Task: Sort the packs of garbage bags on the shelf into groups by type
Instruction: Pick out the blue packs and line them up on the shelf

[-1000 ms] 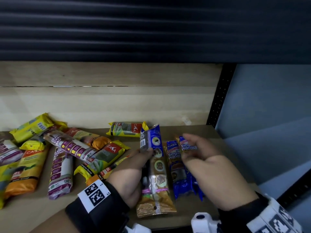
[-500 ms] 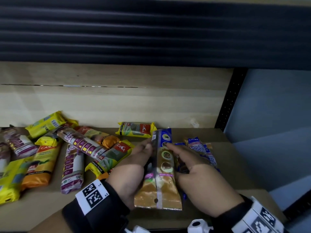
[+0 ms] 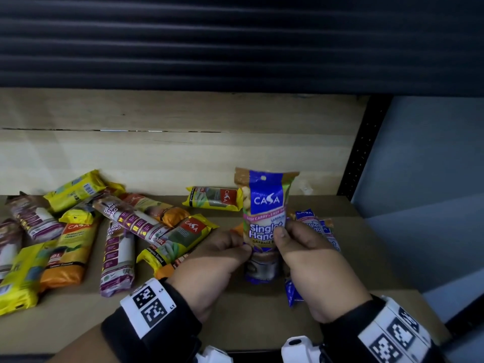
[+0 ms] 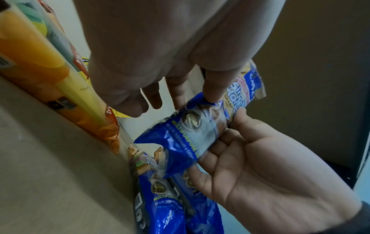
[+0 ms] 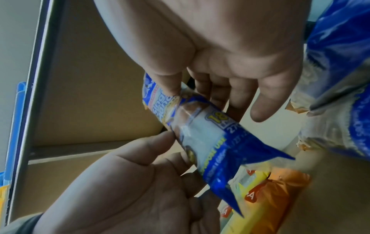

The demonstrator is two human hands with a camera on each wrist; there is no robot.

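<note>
Head view, left of the frame: unsorted yellow, orange and purple plastic garbage-bag packs [image 3: 115, 231] sprawl across the wooden shelf [image 3: 262, 310]. At centre, the left hand [image 3: 209, 263] and right hand [image 3: 311, 260] pinch a blue Singlet Handle pack [image 3: 265, 203] upright, fingers clamped on it, probably to read its label beside the matching blue packs [image 3: 314, 224].

"CASA" and "Singlet Hand" on the blue pack [image 3: 266, 205]; "DRAW STRING" on purple pack [image 3: 132, 218]
</note>
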